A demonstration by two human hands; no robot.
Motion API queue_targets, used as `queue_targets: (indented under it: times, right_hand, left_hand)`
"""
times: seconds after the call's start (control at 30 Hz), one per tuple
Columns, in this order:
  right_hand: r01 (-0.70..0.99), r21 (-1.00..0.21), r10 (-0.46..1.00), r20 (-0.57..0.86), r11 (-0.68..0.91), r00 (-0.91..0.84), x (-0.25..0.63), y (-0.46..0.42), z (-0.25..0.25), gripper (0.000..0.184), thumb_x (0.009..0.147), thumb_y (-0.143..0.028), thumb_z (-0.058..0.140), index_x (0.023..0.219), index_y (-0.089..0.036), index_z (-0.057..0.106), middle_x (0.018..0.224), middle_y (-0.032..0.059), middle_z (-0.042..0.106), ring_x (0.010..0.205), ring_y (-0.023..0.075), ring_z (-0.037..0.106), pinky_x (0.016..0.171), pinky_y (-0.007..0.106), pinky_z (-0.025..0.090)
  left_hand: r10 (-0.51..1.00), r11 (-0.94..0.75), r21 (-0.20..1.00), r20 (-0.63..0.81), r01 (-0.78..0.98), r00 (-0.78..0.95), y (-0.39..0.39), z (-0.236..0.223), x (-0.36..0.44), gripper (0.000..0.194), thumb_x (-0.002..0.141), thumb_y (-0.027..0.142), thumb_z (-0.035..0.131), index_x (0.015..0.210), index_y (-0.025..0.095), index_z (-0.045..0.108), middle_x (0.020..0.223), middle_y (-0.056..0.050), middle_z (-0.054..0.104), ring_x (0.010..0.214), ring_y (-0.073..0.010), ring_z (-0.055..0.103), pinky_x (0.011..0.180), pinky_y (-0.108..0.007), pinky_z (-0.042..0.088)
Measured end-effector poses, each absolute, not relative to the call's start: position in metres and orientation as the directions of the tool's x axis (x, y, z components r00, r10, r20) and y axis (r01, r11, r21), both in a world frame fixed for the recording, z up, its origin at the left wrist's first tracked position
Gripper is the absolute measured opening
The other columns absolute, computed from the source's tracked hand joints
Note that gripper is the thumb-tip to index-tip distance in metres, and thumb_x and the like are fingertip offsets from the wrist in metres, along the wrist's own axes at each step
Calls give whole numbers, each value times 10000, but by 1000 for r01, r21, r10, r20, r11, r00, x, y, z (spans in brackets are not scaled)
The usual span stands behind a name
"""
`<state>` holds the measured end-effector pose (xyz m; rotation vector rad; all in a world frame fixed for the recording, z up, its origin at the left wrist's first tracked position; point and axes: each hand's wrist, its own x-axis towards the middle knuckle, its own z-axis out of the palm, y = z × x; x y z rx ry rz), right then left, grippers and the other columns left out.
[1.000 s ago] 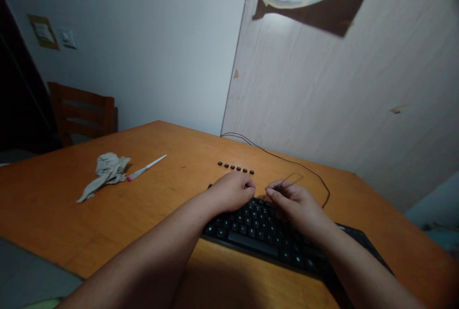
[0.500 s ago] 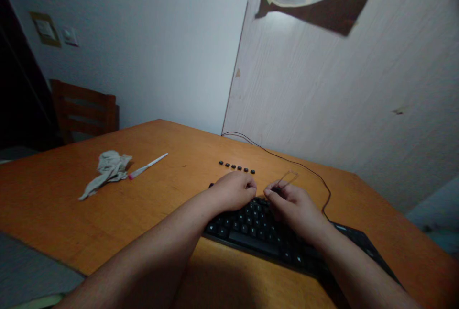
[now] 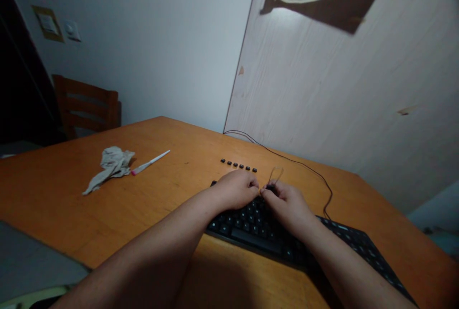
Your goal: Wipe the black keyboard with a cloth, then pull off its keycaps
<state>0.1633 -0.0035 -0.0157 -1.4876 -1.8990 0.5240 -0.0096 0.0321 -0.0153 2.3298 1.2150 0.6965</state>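
Note:
A black keyboard [image 3: 247,237] lies at the front of the wooden table, partly covered by both hands. My left hand [image 3: 238,187] rests over its upper left keys with the fingers curled closed. Whatever those fingers hold, if anything, is hidden. My right hand [image 3: 287,204] is closed on a wire keycap puller [image 3: 276,175], pinching its dark part, and the thin wire loop sticks up past the fingers. The two hands nearly meet above the top rows of keys. Behind them, several black keycaps [image 3: 235,164] lie in a line on the table.
A crumpled grey cloth [image 3: 114,163] and a white brush [image 3: 152,161] with a pink end lie on the left of the table [image 3: 161,132]. A thin dark cable [image 3: 287,157] curves behind the keyboard. One wooden chair [image 3: 86,105] stands beyond the far left edge.
My right hand has shifted slightly left, closer to my left hand, and the wire loop now stands more upright. My left hand stays over the keys. The view has moved a little.

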Motion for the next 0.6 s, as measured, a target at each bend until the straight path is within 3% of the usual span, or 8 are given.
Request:
queue_targets:
  times: [0.17,0.37,0.6]
  right_hand:
    - [741,-609,951,278,282,-133,168,1,-19,395,885,-514,512,701,-188,639,649,25,644,628,183,590,577,279,385]
    - [754,-592,944,307,286,-117,169,2,-22,298,879,-426,531,718,-194,627,650,21,655,634,183,610,575,273,385]
    - [696,-692,971,239,192,-30,177,8,-29,339,860,-459,536,642,-200,559,554,1,582,495,159,547,493,274,364]
  left_hand:
    - [853,-510,538,217,671,475,29,-12,-8,238,832,331,501,830,213,707,852,-50,719,780,-200,624,608,-265,409]
    - [846,-525,533,240,663,477,29,-12,-8,233,834,351,509,853,229,706,884,-43,723,803,-208,628,626,-277,420]
    - [842,-534,488,229,690,489,29,-13,-7,257,827,305,495,900,228,730,917,-47,738,831,-208,642,656,-287,434]
